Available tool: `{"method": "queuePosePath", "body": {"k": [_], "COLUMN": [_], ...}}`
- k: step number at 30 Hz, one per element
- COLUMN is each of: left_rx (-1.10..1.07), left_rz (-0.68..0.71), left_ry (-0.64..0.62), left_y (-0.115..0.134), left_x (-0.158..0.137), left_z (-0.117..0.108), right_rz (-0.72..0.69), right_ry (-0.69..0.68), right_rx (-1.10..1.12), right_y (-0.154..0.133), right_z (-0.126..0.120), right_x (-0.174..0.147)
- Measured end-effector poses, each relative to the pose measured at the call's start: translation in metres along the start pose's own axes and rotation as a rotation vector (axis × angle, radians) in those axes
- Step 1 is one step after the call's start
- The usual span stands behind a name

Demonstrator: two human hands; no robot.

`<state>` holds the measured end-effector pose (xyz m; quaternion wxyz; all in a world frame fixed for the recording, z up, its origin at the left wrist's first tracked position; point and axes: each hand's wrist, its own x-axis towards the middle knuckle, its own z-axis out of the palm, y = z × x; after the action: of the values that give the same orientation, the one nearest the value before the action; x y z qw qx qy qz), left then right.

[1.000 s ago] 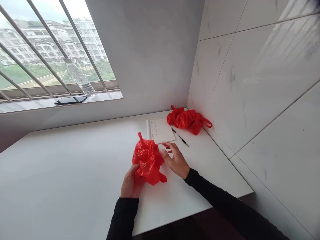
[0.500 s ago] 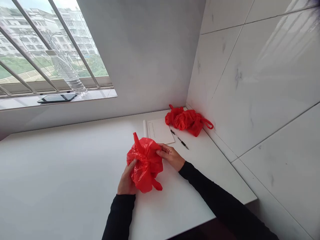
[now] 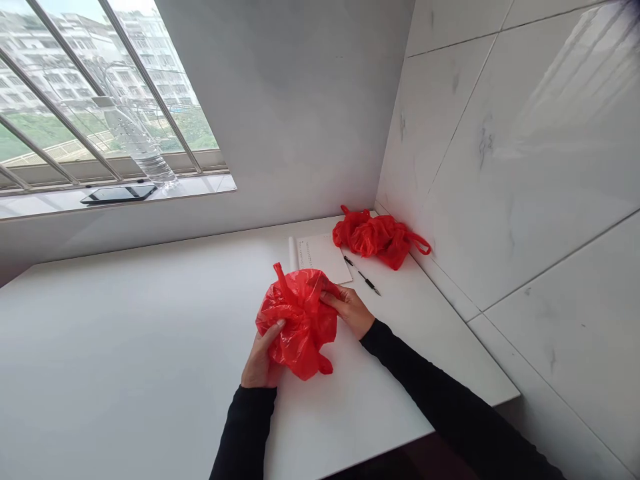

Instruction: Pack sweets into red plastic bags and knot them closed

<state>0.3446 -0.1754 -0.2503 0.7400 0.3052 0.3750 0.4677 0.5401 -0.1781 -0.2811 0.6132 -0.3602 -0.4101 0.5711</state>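
A crumpled red plastic bag (image 3: 303, 320) is held between my two hands above the white table. My left hand (image 3: 263, 357) grips its lower left side, thumb on top and the other fingers hidden beneath. With thumb and fingers, my right hand (image 3: 353, 310) pinches the bag's right edge. One bag handle sticks up at the upper left, and another hangs at the lower right. Whether anything is inside the bag I cannot tell.
More red plastic bags (image 3: 377, 237) lie bunched in the table's back right corner. Beside them are an open notebook (image 3: 325, 257) and a black pen (image 3: 363, 276). A water bottle (image 3: 143, 150) and a dark flat device (image 3: 120, 194) rest on the windowsill. Tiled wall (image 3: 550, 167) borders the right.
The red bag looks spread a little wider, its right edge pulled outward by my right hand. The whole view has shifted slightly.
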Motion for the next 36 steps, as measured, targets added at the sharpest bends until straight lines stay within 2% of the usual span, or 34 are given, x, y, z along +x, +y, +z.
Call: {"method": "queuePosePath", "body": {"k": [4, 10, 19, 27, 32, 36], "left_rx": [0.067, 0.163, 0.221, 0.244, 0.286, 0.29], "left_rz": [0.033, 0.053, 0.053, 0.05, 0.027, 0.022], "left_ry": [-0.03, -0.088, -0.127, -0.152, -0.157, -0.142], "left_y": [0.0, -0.002, -0.005, -0.004, -0.008, -0.012], "left_x": [0.0, 0.001, 0.005, 0.006, 0.009, 0.011], "left_z": [0.004, 0.006, 0.003, 0.002, -0.003, -0.006], "right_rz": [-0.032, -0.086, -0.131, -0.085, -0.037, -0.026], "right_ry": [0.046, -0.021, 0.036, -0.018, -0.085, -0.08], "right_rx": [-0.101, -0.154, -0.229, -0.243, -0.202, -0.138], "right_y": [0.0, -0.011, -0.003, -0.007, -0.009, -0.009], "right_z": [-0.002, 0.005, 0.001, 0.003, 0.004, 0.003], "right_x": [0.0, -0.006, -0.003, -0.004, -0.006, -0.006]}}
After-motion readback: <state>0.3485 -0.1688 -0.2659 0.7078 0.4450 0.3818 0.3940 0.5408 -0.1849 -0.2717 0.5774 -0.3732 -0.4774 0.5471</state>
